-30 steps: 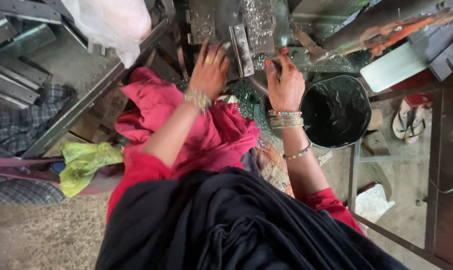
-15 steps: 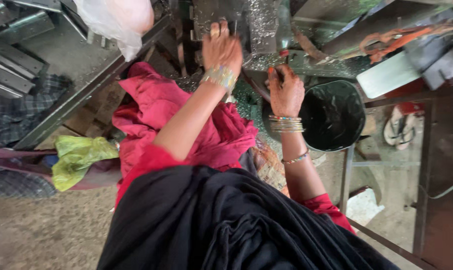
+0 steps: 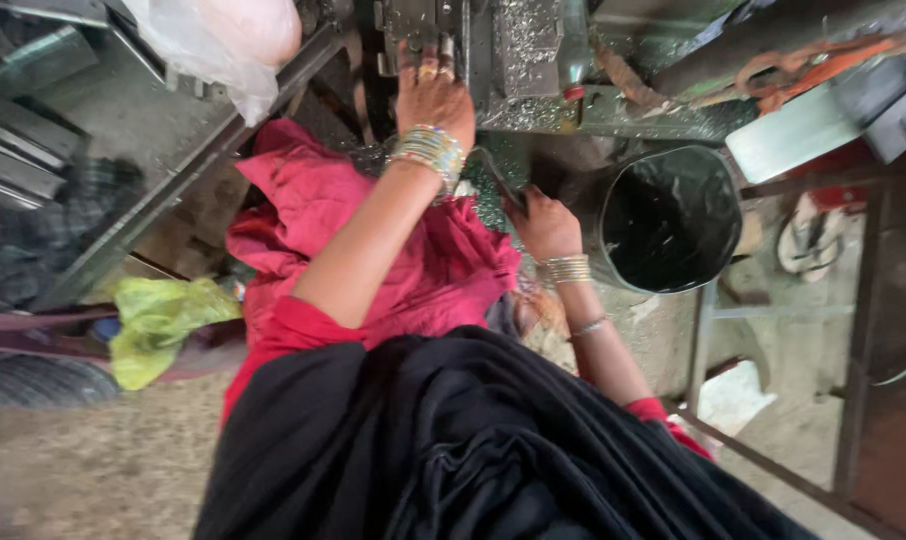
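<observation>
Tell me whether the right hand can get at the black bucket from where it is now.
Probably yes. The right hand sits just beside the black bucket, whose open top faces up, and nothing stands between them. Its fingers seem curled around something thin, which might hinder a grip.

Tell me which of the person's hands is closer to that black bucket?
The right. The right hand is low, just beside the black bucket, a small gap from its rim. The left hand is farther off, reaching up onto the grey metal machine.
</observation>
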Demonstrator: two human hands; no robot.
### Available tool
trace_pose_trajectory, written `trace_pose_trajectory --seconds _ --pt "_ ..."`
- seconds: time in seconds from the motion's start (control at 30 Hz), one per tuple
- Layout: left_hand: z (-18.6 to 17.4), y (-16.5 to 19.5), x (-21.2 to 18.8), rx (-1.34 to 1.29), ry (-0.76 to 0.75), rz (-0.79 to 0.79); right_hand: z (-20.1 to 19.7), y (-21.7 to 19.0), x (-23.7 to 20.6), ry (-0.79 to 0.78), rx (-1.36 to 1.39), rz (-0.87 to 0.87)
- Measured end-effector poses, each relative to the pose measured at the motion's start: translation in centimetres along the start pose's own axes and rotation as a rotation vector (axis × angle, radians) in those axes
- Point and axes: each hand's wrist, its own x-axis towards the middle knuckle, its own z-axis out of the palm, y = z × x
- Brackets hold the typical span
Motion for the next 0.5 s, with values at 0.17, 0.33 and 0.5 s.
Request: trace_pose_trajectory --seconds 0.17,0.33,0.5 --pt "0.5 -0.6 -1.1 0.007 0.121 0.007 0.3 2.1 1.9 0.116 -0.347 -0.452" --pt "1.0 -0.4 -0.7 0.004 0.06 0.033 0.3 2.6 2.9 -0.06 -0.024 -0.116" --pt "1.8 -0.3 -0.8 -0.04 0.0 0.002 1.8 2.1 1.5 0.025 -0.044 -0.226"
